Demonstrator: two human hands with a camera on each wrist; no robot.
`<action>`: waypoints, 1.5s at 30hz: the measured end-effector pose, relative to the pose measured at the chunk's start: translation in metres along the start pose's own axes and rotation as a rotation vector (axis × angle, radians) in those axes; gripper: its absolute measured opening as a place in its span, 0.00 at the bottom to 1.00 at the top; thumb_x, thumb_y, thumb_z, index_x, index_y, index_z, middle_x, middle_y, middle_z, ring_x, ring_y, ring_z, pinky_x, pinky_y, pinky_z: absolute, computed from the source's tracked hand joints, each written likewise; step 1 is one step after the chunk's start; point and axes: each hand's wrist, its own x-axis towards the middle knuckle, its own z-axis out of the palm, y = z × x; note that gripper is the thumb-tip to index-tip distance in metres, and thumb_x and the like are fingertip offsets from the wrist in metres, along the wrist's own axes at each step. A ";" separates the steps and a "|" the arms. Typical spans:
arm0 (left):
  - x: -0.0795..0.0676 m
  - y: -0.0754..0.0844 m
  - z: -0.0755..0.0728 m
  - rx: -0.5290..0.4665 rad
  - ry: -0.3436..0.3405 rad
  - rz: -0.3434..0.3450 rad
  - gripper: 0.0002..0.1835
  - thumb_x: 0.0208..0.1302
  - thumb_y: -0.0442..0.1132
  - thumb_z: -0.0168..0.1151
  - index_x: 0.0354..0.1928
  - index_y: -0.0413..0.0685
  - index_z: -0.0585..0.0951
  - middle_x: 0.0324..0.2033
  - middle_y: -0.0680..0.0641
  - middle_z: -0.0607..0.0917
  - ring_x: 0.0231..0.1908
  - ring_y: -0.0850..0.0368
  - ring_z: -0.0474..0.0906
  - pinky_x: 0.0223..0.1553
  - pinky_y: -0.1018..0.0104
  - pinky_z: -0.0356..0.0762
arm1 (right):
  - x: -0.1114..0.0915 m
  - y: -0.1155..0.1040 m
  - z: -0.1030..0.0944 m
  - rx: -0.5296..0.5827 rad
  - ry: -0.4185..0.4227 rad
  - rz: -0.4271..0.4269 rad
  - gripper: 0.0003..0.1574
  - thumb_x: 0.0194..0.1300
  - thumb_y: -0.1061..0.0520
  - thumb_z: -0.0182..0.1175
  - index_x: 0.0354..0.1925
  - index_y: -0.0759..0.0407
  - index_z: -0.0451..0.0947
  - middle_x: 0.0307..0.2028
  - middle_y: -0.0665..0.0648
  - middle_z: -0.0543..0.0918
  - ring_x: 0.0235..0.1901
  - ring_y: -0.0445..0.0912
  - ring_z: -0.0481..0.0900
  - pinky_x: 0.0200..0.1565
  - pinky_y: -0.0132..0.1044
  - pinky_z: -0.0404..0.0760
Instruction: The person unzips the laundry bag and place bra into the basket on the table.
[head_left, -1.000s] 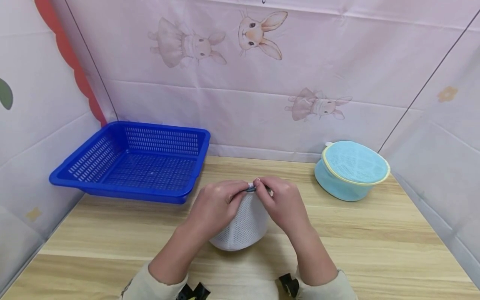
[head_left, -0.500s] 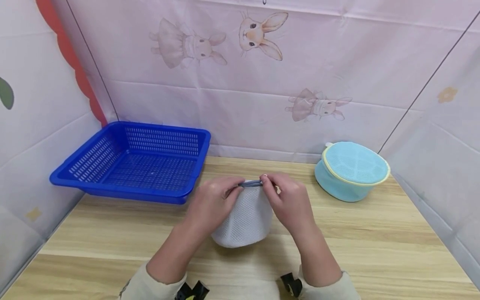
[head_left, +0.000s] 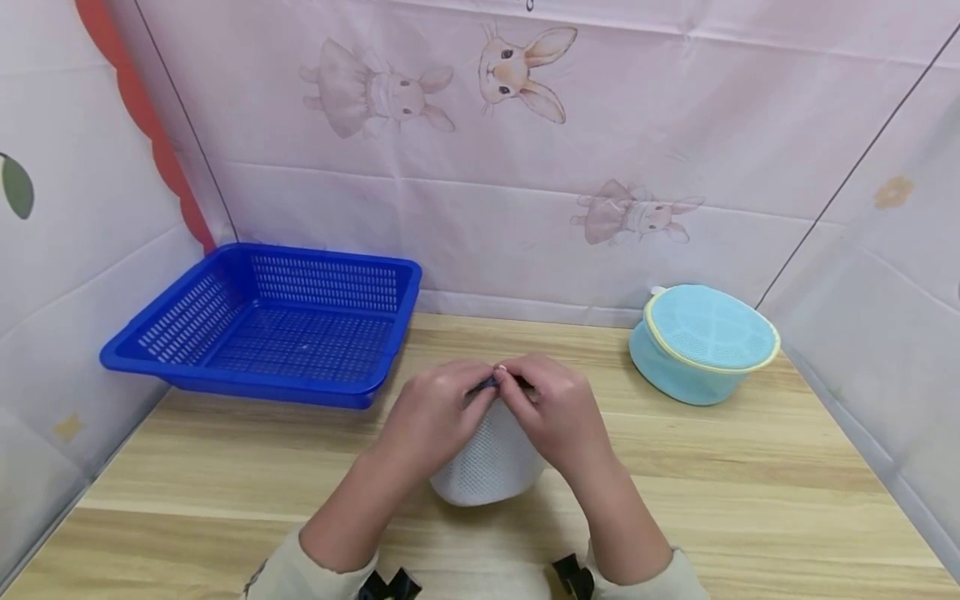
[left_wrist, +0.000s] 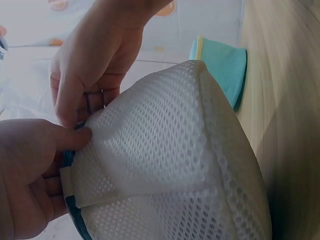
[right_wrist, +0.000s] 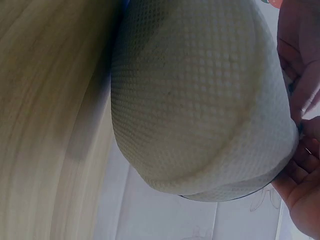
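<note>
A white mesh laundry bag [head_left: 487, 467] with a dark blue-grey trim along its top stands over the middle of the table. My left hand [head_left: 433, 408] pinches the trim from the left, thumb against the mesh. From the right, my right hand [head_left: 558, 404] pinches the same trim, its fingertips meeting the left ones. Most of the trim is hidden behind the fingers in the head view. In the left wrist view the bag [left_wrist: 145, 140] bulges out, its trim [left_wrist: 75, 212] running under both hands. Close up in the right wrist view, the bag's rounded mesh side [right_wrist: 200, 100] fills the middle.
A blue plastic basket [head_left: 386, 354] with slotted walls sits at the back left of the wooden table [head_left: 720, 517]. At the back right is a light blue mesh bag [head_left: 708, 329] with yellow piping. Printed cloth walls [head_left: 480, 208] stand behind and at both sides.
Half a second ago my hands were farther apart, with a stretch of trim showing between them. Now they have come together again, slightly lower. The basket and blue bag stay put.
</note>
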 end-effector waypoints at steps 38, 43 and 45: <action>0.005 -0.011 -0.009 -0.102 0.103 -0.073 0.10 0.61 0.39 0.70 0.43 0.44 0.88 0.40 0.47 0.90 0.40 0.55 0.88 0.40 0.64 0.85 | 0.001 0.013 -0.009 -0.053 0.194 0.045 0.02 0.60 0.64 0.68 0.33 0.63 0.86 0.30 0.57 0.89 0.29 0.46 0.86 0.28 0.36 0.83; 0.004 -0.005 -0.008 -0.133 0.087 -0.050 0.11 0.62 0.40 0.69 0.44 0.44 0.88 0.41 0.47 0.89 0.43 0.55 0.87 0.43 0.64 0.85 | 0.001 0.005 -0.004 -0.036 0.174 -0.021 0.02 0.60 0.65 0.67 0.33 0.63 0.86 0.30 0.56 0.88 0.29 0.45 0.86 0.31 0.35 0.84; 0.004 -0.002 -0.006 -0.140 0.076 -0.033 0.11 0.63 0.40 0.68 0.45 0.44 0.88 0.42 0.47 0.89 0.44 0.56 0.87 0.44 0.64 0.84 | 0.001 0.002 -0.003 -0.038 0.154 -0.041 0.02 0.60 0.64 0.67 0.33 0.63 0.86 0.30 0.56 0.88 0.31 0.45 0.87 0.35 0.36 0.86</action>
